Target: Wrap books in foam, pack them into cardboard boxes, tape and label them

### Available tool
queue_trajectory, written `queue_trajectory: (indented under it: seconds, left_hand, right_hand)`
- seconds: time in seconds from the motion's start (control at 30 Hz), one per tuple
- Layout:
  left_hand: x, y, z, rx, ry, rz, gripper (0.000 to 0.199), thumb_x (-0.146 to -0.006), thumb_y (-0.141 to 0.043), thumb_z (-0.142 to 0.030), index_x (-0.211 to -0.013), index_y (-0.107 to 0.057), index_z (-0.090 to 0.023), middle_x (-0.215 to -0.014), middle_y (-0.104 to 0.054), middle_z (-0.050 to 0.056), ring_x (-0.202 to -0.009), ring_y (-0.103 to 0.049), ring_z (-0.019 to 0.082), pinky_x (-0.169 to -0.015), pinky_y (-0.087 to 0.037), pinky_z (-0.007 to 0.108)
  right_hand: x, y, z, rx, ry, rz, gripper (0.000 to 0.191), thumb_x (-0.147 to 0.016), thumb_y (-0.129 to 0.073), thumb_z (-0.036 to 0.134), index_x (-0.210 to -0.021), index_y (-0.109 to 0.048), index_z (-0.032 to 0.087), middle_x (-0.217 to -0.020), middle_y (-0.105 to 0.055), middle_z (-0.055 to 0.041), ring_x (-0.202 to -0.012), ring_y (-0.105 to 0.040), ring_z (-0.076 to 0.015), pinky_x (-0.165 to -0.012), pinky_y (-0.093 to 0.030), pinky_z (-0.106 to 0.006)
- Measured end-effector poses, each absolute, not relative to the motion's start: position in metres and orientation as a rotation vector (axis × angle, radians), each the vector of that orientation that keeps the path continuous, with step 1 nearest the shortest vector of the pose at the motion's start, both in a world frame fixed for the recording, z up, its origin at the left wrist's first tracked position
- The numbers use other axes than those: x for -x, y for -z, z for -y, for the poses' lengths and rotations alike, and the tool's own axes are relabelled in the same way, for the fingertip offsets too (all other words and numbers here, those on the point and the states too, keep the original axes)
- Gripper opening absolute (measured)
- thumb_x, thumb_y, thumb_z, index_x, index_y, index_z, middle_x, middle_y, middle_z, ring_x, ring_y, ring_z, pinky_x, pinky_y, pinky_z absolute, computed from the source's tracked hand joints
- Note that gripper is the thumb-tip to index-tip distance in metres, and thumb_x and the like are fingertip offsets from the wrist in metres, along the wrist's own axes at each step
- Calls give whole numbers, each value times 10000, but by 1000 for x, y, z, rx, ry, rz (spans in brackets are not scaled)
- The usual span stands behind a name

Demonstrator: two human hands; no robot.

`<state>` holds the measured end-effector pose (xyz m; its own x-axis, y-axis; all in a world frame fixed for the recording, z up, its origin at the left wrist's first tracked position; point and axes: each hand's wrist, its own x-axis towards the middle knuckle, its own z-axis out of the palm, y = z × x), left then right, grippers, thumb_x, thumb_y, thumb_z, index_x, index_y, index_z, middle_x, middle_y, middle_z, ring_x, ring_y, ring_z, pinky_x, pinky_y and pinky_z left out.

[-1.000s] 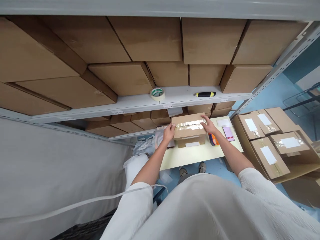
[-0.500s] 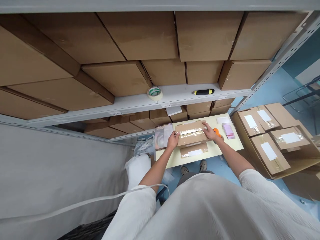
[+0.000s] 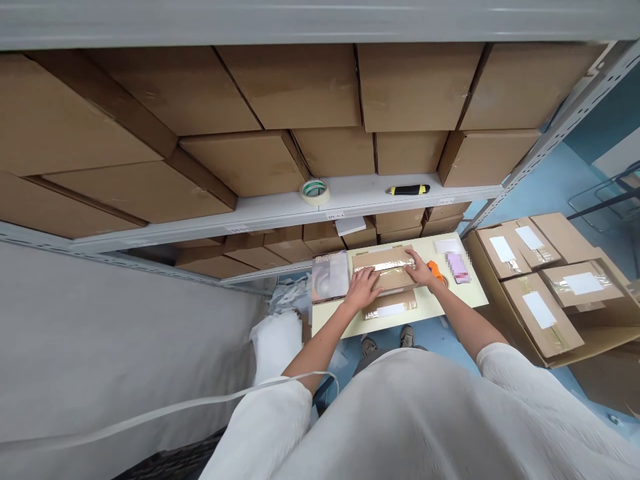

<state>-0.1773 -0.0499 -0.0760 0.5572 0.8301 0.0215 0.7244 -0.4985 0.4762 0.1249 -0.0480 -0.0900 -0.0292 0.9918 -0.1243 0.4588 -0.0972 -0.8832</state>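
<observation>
On a pale yellow table (image 3: 350,326) lies a brown cardboard box (image 3: 395,280) with shiny clear tape along its top. My left hand (image 3: 363,291) rests on the left part of this box with its fingers spread. At the box's right end, my right hand (image 3: 419,269) grips the edge, thumb and fingers around it. A second taped box with a white label (image 3: 391,310) sits nearer to my body. Just right of my right hand is an orange tape dispenser (image 3: 436,271). A grey printed package (image 3: 331,276) lies at the table's left end.
A metal shelf (image 3: 360,193) with stacked cartons stands ahead, holding a tape roll (image 3: 315,192) and a black-yellow cutter (image 3: 409,190). To the right, a large open carton (image 3: 595,331) holds several labelled boxes. A white cable (image 3: 200,402) crosses at lower left.
My left hand has moved from the box's left edge onto its top, and its fingers have spread. My right hand stays at the right end.
</observation>
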Motion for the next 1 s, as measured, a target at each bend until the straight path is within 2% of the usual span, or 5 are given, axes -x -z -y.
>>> queue_trajectory:
  seconds: [0.37, 0.5, 0.6, 0.77, 1.0]
  left_hand:
    - [176, 78, 58, -2438, -250, -1256, 608, -1052, -595, -498, -1600, -580, -234, -1703, -515, 167, -1605, -430, 376, -1351, -274, 579]
    - [173, 76, 60, -2418, -228, -1281, 603, -1051, -582, -474, -1602, -580, -229, -1716, -501, 175, -1619, -414, 388, -1373, -201, 599]
    - [170, 76, 62, -2384, -211, -1313, 618, -1050, -568, -452, -1631, -554, -241, -1729, -485, 174, -1633, -390, 399, -1376, -170, 614]
    - [166, 77, 62, -2341, -159, -1355, 641, -1045, -565, -447, -1655, -526, -256, -1750, -461, 162, -1644, -369, 401, -1369, -158, 619]
    - [163, 75, 65, -2313, -123, -1401, 639, -1047, -555, -444, -1656, -530, -254, -1762, -443, 159, -1654, -359, 396, -1370, -172, 592]
  right_hand:
    - [-133, 104, 55, 1676, -823, 1564, 650, -962, -597, 548, -1547, -578, 265, -1643, -528, -133, -1564, -458, -313, -1311, -386, -533]
    - [-162, 117, 84, 1923, -661, 1421, 564, -1012, -468, 543, -1432, -647, 212, -1474, -640, -183, -1351, -621, -333, -1175, -509, -536]
    - [-185, 127, 107, 2236, -638, 1381, 461, -992, -523, 508, -1266, -720, 194, -1277, -733, -193, -1219, -679, -362, -1067, -545, -516]
    - [-193, 140, 127, 2515, -750, 1491, 354, -987, -627, 522, -1107, -745, 210, -1123, -776, -169, -1135, -708, -379, -1010, -511, -514]
    - [-185, 158, 125, 2543, -758, 1524, 265, -1001, -625, 419, -1138, -706, 208, -1140, -752, -185, -1177, -686, -383, -1022, -467, -531]
